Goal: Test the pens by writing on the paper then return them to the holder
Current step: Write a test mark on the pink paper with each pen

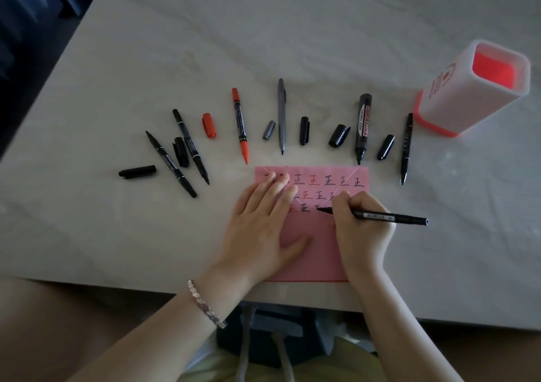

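Your right hand [361, 229] pinches the black marker [389, 217], tip on the pink paper [319, 260], barrel pointing right; the holder [448, 97] stands far-right. Your left hand [263, 220] presses the paper, fingers straight.

Head view, down over table [175, 44]

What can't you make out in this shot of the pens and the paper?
Head view: the left hand lies over the starts of the written rows on the pink paper.
The right hand hides the ends of the lower rows.
Print on the black pen it grips is too small to read.
The red mark on the holder is too skewed to read.
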A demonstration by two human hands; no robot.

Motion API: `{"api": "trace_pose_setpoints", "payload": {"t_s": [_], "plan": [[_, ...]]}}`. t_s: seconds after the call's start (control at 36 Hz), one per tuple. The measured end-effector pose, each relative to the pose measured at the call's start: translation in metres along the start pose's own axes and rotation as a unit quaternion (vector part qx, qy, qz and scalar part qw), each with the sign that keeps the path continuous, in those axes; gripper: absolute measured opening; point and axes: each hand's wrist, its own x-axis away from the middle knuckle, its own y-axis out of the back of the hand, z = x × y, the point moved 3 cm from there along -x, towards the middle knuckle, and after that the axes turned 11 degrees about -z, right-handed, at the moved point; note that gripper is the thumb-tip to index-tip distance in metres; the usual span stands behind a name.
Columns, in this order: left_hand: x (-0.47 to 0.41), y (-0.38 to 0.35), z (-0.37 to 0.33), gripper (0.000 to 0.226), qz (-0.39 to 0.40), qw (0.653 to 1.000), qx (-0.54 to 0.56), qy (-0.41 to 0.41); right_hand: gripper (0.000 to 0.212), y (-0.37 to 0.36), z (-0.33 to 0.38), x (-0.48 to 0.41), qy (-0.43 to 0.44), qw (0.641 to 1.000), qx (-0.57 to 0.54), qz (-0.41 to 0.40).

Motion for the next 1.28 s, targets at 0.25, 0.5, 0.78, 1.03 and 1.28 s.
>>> {"api": "trace_pose_setpoints", "payload": {"t_s": [0.25, 0.5, 0.78, 1.03, 1.28], "plan": [[-0.0004, -0.0007, 0.0003, 0.073, 0.006, 1.000, 0.002, 0.000, 0.032, 0.0006, -0.0004, 0.0010, -0.007, 1.000, -0.004, -0.009], [0.0003, -0.0005, 0.0005, 0.072, 0.001, 1.000, 0.001, -0.002, 0.035, 0.0012, -0.0005, 0.0002, -0.007, 1.000, -0.007, -0.010], [0.0003, -0.0012, 0.0009, 0.072, 0.000, 1.000, 0.001, -0.006, 0.035, -0.0004, -0.0024, 0.0002, -0.005, 1.000, -0.007, 0.006], [0.0000, -0.0024, 0.0013, 0.073, -0.002, 1.000, 0.000, -0.008, 0.036, -0.0010, -0.0010, 0.0008, 0.004, 1.000, -0.007, 0.001], [0.0002, -0.0018, 0.0013, 0.073, -0.008, 1.000, 0.003, -0.011, 0.036, 0.0033, -0.0009, -0.0011, -0.029, 0.998, 0.006, -0.047]]}}
